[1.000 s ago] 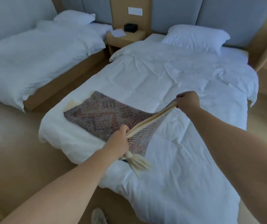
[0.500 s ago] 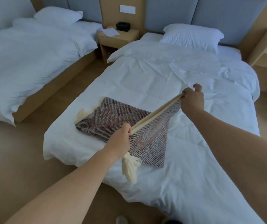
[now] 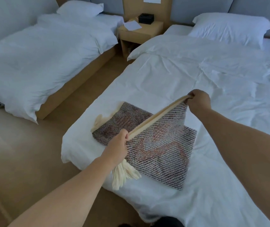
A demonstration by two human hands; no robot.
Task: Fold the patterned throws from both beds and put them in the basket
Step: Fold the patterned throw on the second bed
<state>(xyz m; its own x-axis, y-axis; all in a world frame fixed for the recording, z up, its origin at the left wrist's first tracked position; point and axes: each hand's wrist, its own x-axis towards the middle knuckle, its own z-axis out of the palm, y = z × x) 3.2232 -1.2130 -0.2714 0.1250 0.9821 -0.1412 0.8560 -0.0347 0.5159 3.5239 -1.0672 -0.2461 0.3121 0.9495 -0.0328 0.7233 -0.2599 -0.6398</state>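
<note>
Throw (image 3: 160,145) edge higher than before

So there are two beds side by side with a nightstand (image 3: 140,32) between them at the head end. The throw (image 3: 155,145) lies on the near-left corner of the right bed (image 3: 212,79). The left hand (image 3: 118,147) and right hand (image 3: 198,99) each have a grip on its raised edge. A pillow (image 3: 230,28) sits at the head of that bed, another pillow (image 3: 80,9) is on the left bed (image 3: 37,63), and a box (image 3: 145,18) and paper (image 3: 133,25) are on the nightstand.
</note>
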